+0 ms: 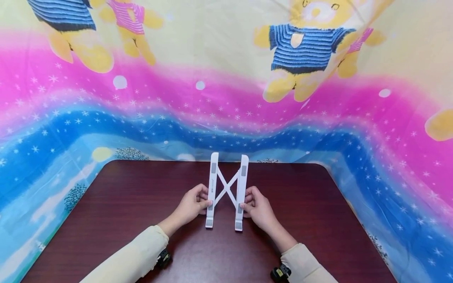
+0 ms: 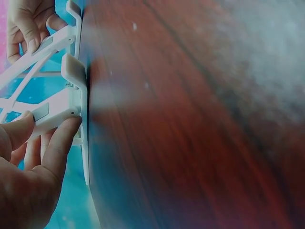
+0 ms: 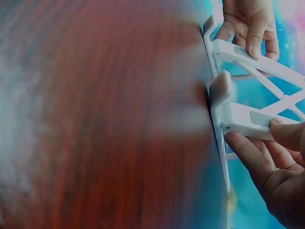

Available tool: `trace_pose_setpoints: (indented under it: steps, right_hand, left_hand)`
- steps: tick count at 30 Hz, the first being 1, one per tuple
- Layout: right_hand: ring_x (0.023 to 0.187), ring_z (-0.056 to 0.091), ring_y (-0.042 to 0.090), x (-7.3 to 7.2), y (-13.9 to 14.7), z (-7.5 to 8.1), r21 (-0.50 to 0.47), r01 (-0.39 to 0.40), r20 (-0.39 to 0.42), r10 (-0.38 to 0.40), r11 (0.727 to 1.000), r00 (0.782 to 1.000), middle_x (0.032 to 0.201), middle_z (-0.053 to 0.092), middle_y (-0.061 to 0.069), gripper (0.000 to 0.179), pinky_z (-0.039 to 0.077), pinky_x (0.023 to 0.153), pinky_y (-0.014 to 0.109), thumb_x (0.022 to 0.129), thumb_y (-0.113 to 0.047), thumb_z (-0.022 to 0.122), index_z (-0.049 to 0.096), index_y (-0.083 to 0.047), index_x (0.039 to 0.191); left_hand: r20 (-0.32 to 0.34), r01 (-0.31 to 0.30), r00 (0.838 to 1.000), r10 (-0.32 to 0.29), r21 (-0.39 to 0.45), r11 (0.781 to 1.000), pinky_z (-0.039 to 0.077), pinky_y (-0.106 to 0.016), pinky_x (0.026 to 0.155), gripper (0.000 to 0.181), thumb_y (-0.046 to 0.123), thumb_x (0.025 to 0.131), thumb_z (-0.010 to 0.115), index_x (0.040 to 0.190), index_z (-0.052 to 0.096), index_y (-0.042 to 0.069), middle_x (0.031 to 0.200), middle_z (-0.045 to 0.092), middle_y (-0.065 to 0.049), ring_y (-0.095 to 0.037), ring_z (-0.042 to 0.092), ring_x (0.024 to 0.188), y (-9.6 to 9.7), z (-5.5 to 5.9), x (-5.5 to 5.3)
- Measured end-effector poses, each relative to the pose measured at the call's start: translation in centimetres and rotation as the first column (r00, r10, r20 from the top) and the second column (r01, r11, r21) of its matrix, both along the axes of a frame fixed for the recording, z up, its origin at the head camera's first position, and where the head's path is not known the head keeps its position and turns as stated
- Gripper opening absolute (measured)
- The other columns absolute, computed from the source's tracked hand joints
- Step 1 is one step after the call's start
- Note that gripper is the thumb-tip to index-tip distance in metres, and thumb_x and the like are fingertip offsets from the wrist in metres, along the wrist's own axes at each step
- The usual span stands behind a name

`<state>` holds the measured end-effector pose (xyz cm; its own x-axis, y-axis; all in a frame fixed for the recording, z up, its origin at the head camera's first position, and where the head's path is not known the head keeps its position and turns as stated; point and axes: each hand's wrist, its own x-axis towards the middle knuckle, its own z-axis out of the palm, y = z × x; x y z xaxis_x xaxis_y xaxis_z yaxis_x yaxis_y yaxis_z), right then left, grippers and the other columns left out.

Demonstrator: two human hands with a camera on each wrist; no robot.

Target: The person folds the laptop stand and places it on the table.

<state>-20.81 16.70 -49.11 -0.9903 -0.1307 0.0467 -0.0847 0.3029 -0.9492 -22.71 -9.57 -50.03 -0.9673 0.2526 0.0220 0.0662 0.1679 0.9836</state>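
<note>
A white folding laptop stand [image 1: 226, 190] stands spread on the table in the head view, its two long arms joined by crossed struts. Grey pads show on the arms, and each near end has an upturned lip. My left hand [image 1: 191, 202] pinches the left arm near its lower part, thumb on top and fingers beneath. On the other side my right hand [image 1: 260, 208] holds the right arm the same way. The left wrist view shows the left hand [image 2: 33, 171] close to the hinge end. In the right wrist view, the right hand's forefinger [image 3: 248, 148] touches the arm's underside.
The dark red-brown wooden table [image 1: 148, 196] has rounded far corners. Behind it and along both sides hangs a curtain [image 1: 198, 102] printed with bears and snowflakes. Dark wrist cameras [image 1: 280, 272] sit at both sleeve cuffs.
</note>
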Motion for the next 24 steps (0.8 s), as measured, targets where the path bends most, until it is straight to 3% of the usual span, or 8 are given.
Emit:
trace_pose_setpoints:
  steps: [12,24]
  right_hand:
    - [0.076,0.069,0.024,-0.3,-0.4,-0.2,-0.009,-0.01,0.002,0.01,1.0,1.0,0.092,0.063,0.011,0.031,0.064,0.064,0.042,0.091,0.008,0.07,0.056,-0.009,0.112]
    - [0.075,0.068,0.023,-0.7,-0.7,-0.6,-0.028,-0.02,-0.006,0.02,0.999,1.0,0.091,0.063,0.013,0.03,0.064,0.064,0.042,0.091,0.008,0.07,0.056,-0.008,0.111]
  left_hand:
    - [-0.011,0.004,1.0,-0.005,-0.015,1.0,0.063,-0.049,0.065,0.021,-0.004,0.091,0.072,0.105,0.06,0.005,0.094,0.064,-0.015,-0.025,0.068,0.078,0.7,0.1,-0.1]
    - [-0.017,0.024,1.0,-0.024,-0.024,0.999,0.063,-0.044,0.064,0.021,-0.003,0.091,0.073,0.104,0.059,0.007,0.092,0.066,-0.011,-0.022,0.068,0.077,1.3,-0.2,-0.5]
